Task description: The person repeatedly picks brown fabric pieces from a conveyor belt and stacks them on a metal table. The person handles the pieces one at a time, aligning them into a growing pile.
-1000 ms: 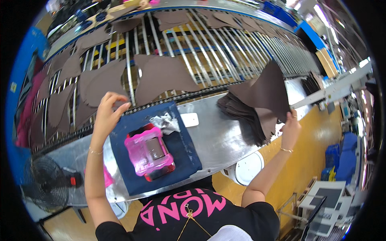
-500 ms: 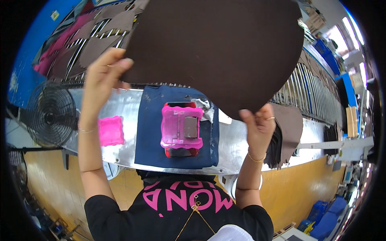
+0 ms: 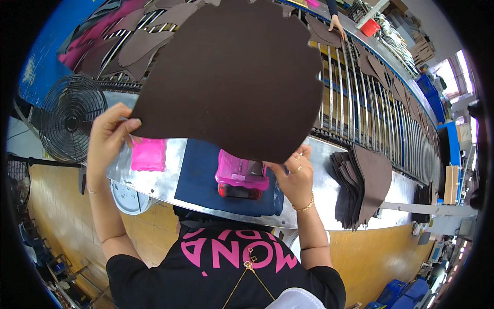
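Note:
A large dark brown leather piece (image 3: 231, 77), smooth with a wavy cut edge, is stretched out between my hands above the far side of the metal worktable. At its near left corner, my left hand (image 3: 112, 129) pinches the edge between thumb and fingers. My right hand (image 3: 297, 172) grips its near right corner just above a pink frame-like plastic piece (image 3: 239, 172). Partly covered by the leather, that pink piece rests over a red and black object (image 3: 239, 192) on a folded navy cloth (image 3: 198, 180).
A pink tray-like piece (image 3: 148, 156) lies left on the metal table (image 3: 314, 206), near a black fan (image 3: 72, 116). Stacked brown leather pieces (image 3: 363, 180) hang at the right. Beyond runs a barred rack (image 3: 381, 113) carrying more pieces; another person's hand (image 3: 337, 27) touches one.
The leather has shifted left and its near edge has come lower, covering part of the pink frame-like piece. My right hand moved left; my left hand moved down. More rack shows at right.

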`<act>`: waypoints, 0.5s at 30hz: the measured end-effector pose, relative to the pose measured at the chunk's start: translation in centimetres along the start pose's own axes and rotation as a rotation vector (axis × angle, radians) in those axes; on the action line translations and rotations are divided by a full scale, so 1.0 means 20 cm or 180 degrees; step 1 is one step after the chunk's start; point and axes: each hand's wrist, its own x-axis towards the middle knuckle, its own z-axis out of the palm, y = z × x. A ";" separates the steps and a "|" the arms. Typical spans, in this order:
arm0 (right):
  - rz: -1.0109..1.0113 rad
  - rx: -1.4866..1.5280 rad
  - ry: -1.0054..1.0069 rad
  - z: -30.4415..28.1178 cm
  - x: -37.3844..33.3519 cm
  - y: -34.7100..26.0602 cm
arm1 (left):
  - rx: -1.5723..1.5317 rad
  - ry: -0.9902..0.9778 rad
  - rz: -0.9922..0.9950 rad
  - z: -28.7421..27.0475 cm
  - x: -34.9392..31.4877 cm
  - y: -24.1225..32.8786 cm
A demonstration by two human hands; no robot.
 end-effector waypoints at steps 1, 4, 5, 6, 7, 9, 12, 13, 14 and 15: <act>-0.0009 -0.0065 0.0064 -0.02 -0.03 0.01 | 0.0102 -0.0066 0.0059 0.04 0.00 -0.01; 0.0212 -0.0204 0.0099 -0.10 -0.16 0.06 | 0.0526 -0.0588 0.0295 0.17 0.02 -0.05; 0.0438 -0.0162 0.0124 -0.11 -0.26 0.11 | 0.0763 -0.0751 0.0546 0.22 0.04 -0.05; 0.0395 -0.0290 0.0001 -0.16 -0.27 0.11 | 0.0360 -0.0842 0.0231 0.30 0.04 0.01; 0.0348 -0.0410 -0.0111 -0.20 -0.28 0.10 | 0.0271 -0.0877 0.0096 0.36 0.04 0.00; 0.0713 -0.0330 -0.0077 -0.24 -0.43 0.14 | 0.0514 -0.1113 0.0286 0.46 0.07 0.02; 0.1508 -0.0508 0.0338 -0.31 -0.71 0.21 | 0.1349 -0.1400 0.1381 0.60 0.14 0.10; 0.1785 -0.0580 0.0440 -0.37 -0.76 0.21 | 0.1331 -0.1487 0.1546 0.65 0.14 0.11; 0.2146 -0.0375 0.0602 -0.43 -0.82 0.23 | 0.1311 -0.1575 0.1711 0.69 0.15 0.12; 0.2400 -0.0388 0.0729 -0.53 -0.87 0.22 | 0.1291 -0.1662 0.1881 0.74 0.15 0.14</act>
